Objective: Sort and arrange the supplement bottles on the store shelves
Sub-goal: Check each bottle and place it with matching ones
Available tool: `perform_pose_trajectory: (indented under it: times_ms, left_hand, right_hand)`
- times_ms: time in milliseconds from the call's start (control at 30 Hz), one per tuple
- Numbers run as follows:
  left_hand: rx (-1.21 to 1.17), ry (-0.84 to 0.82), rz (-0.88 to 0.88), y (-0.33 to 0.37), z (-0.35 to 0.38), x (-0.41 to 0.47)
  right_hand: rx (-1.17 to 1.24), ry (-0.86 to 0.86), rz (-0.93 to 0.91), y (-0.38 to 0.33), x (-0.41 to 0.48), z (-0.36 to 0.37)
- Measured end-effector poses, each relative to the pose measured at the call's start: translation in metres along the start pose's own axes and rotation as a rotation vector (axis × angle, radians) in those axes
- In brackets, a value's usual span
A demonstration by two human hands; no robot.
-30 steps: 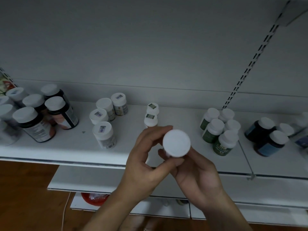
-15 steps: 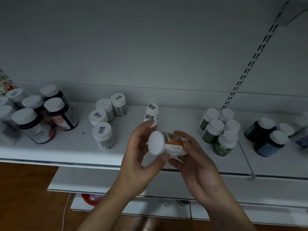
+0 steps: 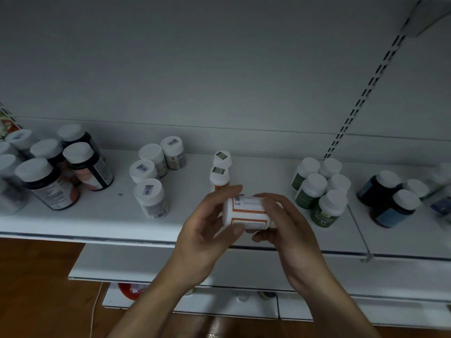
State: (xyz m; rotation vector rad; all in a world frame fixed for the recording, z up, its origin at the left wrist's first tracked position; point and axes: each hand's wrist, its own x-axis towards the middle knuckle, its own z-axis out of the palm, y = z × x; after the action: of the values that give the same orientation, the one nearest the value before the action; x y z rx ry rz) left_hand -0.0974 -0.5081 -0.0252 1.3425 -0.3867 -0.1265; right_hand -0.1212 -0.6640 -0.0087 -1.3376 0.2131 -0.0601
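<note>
White shelving filled my feed, dim and grey, with bottles clustered along the shelf [image 3: 256, 172]. The one that mattered, the orange-labelled bottle [image 3: 249, 213], was in the air, lying on its side between both hands just above the shelf's front edge.

That was my worry. It was held by fingertips only, and I judged that a slip during the turning would send it past the lip to the lower shelves or the floor. The two small bottles [image 3: 219, 175] stood just behind the left fingers, so any push forward could topple them. The green-labelled bottles [image 3: 317, 193] to the right looked near enough to get clipped too.

As for pose, the left hand [image 3: 207, 230] came up from below, its grip curled round the cap end, fingers over the top and thumb underneath. The right hand [image 3: 292, 230] mirrored it, its grip pinching the base end, fingers draped over the label and thumb below. Both wrists were angled inward, with the label facing up towards me.
</note>
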Motion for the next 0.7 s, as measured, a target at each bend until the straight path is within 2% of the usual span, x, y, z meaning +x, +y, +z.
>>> perform_pose_trajectory:
  times_ms: [233,300,467,700]
  left_hand:
    - [0.042,0.177,-0.135,0.0033,0.0081,0.0058]
    - [0.069,0.171,-0.153,0.0033,0.0074,0.0063]
    - [0.014,0.03,-0.103,0.0046,0.0012,0.0034]
    - [0.031,0.164,-0.191,0.0044,0.0074,0.0061]
  right_hand:
    - [-0.122,-0.024,-0.101,-0.0017,-0.0026,-0.0017]
    - [-0.135,-0.014,-0.093,-0.0006,-0.002,-0.0031]
    - [-0.102,0.031,-0.032,0.0008,-0.0006,-0.0051]
    - [-0.13,0.015,-0.084,-0.0013,-0.003,-0.0049]
